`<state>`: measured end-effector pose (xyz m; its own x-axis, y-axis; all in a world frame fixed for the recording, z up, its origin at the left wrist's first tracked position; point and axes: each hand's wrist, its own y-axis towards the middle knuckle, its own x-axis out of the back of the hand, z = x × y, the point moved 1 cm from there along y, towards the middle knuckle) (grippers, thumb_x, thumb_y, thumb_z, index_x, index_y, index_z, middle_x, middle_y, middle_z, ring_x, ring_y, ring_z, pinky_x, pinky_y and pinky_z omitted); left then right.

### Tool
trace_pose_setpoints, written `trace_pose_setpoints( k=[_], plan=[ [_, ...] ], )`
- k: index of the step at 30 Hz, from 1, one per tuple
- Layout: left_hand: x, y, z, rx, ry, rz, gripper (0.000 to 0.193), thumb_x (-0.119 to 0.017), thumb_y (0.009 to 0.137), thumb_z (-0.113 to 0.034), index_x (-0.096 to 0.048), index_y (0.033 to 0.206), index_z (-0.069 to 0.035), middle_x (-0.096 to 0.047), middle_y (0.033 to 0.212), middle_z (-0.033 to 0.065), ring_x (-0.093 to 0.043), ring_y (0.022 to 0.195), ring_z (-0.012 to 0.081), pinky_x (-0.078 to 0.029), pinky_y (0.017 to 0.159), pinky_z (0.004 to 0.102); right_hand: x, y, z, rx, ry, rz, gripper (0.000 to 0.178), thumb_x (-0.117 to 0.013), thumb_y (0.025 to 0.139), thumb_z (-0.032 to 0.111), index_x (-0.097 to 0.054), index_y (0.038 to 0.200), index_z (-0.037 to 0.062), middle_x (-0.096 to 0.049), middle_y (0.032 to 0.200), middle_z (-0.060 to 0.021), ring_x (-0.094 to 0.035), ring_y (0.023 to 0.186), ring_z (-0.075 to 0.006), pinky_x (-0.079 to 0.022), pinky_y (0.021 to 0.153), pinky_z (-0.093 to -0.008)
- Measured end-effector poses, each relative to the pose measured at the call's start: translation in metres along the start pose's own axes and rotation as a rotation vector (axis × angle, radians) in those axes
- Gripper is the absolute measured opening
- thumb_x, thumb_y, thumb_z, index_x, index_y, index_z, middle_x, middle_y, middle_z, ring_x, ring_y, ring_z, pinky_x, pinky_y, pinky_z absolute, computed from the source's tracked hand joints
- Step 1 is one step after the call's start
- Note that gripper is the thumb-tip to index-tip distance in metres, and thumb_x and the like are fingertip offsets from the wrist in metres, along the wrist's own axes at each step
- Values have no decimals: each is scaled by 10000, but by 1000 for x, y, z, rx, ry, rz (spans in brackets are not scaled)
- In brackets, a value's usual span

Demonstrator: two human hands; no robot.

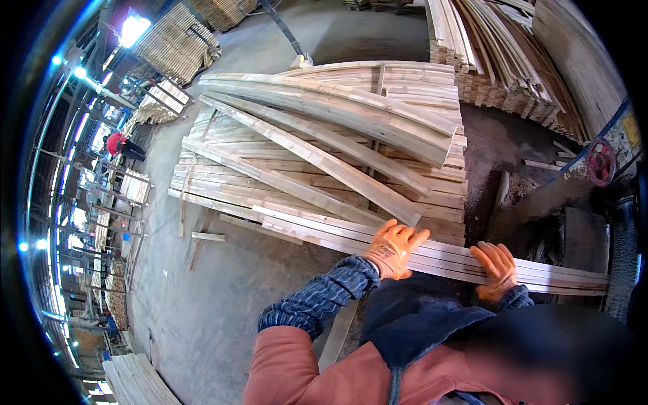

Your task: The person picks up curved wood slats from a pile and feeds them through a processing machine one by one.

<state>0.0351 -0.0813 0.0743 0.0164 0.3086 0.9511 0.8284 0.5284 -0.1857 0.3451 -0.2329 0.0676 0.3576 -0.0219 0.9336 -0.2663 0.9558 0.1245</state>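
Observation:
My left hand (391,251), in an orange work glove, lies over the narrow wooden boards (449,259) at the near side of the pile. Its fingers bend across their top, with the thumb side toward me. Farther right, my right hand (497,268), gloved alike, curls its fingers over the same boards. These pale boards lie side by side and run from the pile's left part to the machine side at the right. Behind them, several longer planks (317,158) rest at a slant on the wide plank pile (439,196). The undersides of both hands are hidden.
A machine with a red handwheel (600,163) stands at the right. Tall stacks of boards (496,54) rise at the far right, and another lumber stack (177,44) at the far left. A person in red (120,144) is far off at the left.

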Motion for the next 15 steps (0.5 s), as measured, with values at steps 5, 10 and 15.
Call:
trace_pose_setpoints(
  k=[5, 10, 15],
  plan=[
    [9, -24, 39, 64, 19, -97, 1120, -914, 659, -535, -419, 1583, -140, -556, 1493, 142, -489, 1425, 316, -281, 1252, 521, 8, 1, -6, -113, -80, 48, 1072, -844, 484, 97, -516, 1500, 193, -614, 1438, -143, -583, 1324, -371, -371, 1207, -581],
    [23, -74, 129, 220, 181, -168, 1098, -947, 580, -508, -495, 1500, -114, -577, 1451, 153, -517, 1384, 328, -289, 1238, 530, 27, -41, -47, -428, -99, 140, 1070, -855, 490, 51, -515, 1497, 179, -602, 1439, -130, -519, 1386, -350, -303, 1261, -561],
    [13, -44, 91, 181, 82, -123, 1041, -961, 554, -456, -535, 1441, -115, -614, 1336, 139, -553, 1301, 329, -311, 1219, 516, 62, -41, -60, -523, 90, 145, 850, -807, 682, 63, -545, 1489, 113, -667, 1361, -163, -610, 1306, -357, -425, 1183, -514]
  ],
)
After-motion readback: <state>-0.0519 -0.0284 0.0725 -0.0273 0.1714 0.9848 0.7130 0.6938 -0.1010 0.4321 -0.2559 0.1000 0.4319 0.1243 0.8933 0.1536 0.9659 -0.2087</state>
